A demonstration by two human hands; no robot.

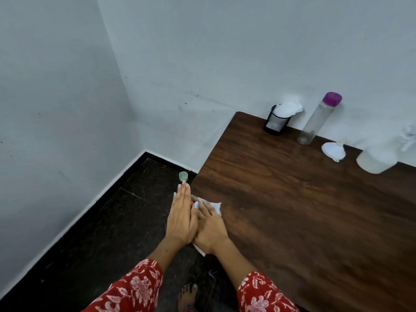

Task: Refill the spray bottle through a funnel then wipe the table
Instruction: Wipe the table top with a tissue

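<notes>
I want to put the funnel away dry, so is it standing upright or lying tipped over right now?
Tipped over. The white funnel lies on its side on the table, wide mouth facing the camera, spout pointing toward the wall.

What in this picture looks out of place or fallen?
A small green cap lies on the dark floor just off the table corner, away from the bottles. The funnel lies tipped on its side by the wall.

Red sleeves (139, 287) with a white floral print, pale blue nail polish (196, 205), bare foot (188, 294).
</notes>
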